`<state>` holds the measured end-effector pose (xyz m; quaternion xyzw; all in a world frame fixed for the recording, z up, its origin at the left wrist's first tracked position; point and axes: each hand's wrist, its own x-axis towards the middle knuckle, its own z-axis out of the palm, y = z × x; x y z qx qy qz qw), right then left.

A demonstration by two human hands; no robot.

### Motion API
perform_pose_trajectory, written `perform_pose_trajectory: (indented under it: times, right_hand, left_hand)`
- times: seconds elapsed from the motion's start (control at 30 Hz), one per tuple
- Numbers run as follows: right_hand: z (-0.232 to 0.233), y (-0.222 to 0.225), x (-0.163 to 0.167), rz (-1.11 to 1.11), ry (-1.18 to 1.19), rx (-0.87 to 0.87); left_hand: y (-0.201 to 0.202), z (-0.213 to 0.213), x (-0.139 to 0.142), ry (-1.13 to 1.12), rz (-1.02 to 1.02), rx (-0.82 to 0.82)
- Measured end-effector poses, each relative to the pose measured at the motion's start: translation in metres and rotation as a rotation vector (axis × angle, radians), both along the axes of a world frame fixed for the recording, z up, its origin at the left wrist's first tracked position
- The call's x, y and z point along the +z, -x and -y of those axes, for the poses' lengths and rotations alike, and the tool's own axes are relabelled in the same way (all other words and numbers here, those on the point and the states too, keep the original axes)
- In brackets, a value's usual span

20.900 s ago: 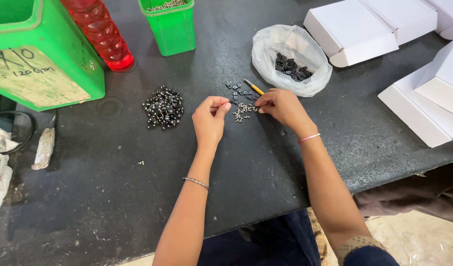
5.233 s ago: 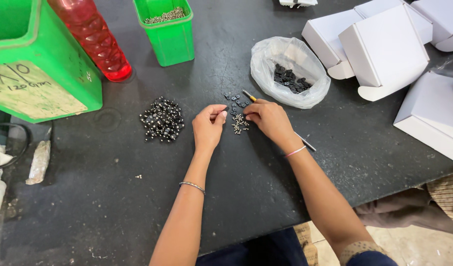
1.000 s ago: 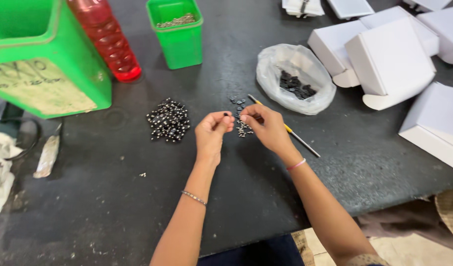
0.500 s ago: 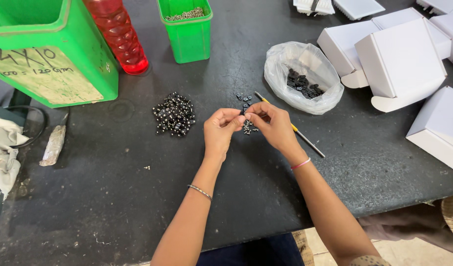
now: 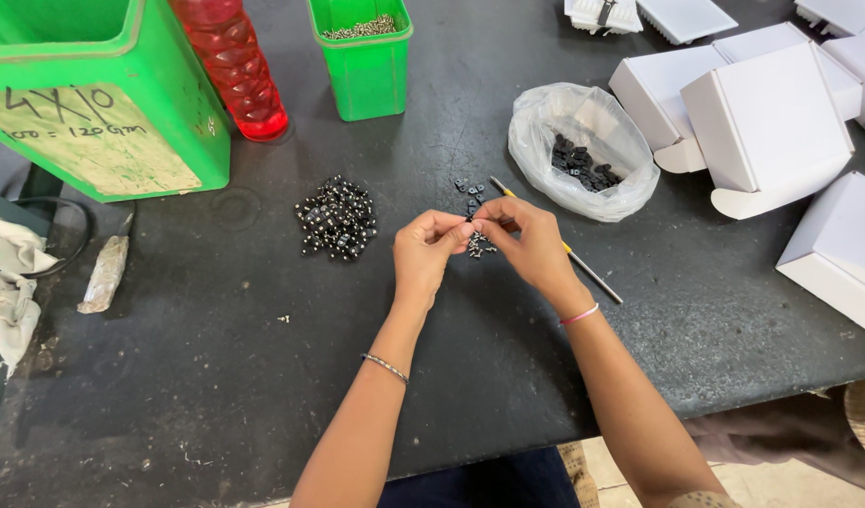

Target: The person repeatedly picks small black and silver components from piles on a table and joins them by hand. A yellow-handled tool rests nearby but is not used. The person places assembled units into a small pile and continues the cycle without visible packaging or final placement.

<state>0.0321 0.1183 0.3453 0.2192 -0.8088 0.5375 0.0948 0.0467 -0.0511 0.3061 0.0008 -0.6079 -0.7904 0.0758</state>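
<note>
Fingertips of both hands meet over the middle of the black tabletop, pinching one small dark part (image 5: 469, 224) between them. The left hand (image 5: 423, 256) has thumb and forefinger pressed together on it from one side; the right hand (image 5: 529, 245) closes on it from the other. The part is too small to tell its shape, or whether a screw is already seated in it.

Directly under the fingers lies a scatter of small silvery screws (image 5: 476, 246), and just beyond it, toward the far edge, a few loose black pieces (image 5: 468, 191). A thin pencil-like tool (image 5: 583, 267) lies partly under the right hand, running toward the near right edge. To the left sits a heap of dark finished-looking pieces (image 5: 335, 217), apart from the hands. To the right, a clear plastic bag (image 5: 583, 150) holds more black pieces.

Judgement on method — the part is best held low over the scatter, so a dropped screw lands among the rest and not off the near edge. The left pinch should stay firm and steady while the right fingers do the fine work.

Further out: a small green bin (image 5: 365, 58) of screws and a red bottle (image 5: 230, 64) near the far edge, a large green tub (image 5: 103, 103) at the far left corner, white cartons (image 5: 766, 118) along the right edge.
</note>
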Motion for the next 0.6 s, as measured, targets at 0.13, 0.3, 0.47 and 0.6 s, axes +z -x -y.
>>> perform_pose_trajectory:
  times: [0.13,0.3,0.47,0.6]
  right_hand:
    - [0.001,0.0,0.001,0.07,-0.015,-0.015]
    - [0.0,0.003,-0.004,0.229,0.235,0.119]
    - [-0.004,0.01,-0.011,0.234,0.166,0.15]
    - [-0.006,0.012,-0.017,0.221,0.168,0.146]
  left_hand:
    - [-0.001,0.001,0.001,0.091,-0.006,0.017]
    - [-0.001,0.005,0.003,0.089,-0.004,-0.022]
    - [-0.003,0.007,0.008,0.111,0.016,-0.045]
    - [-0.005,0.006,0.013,0.109,0.012,-0.046]
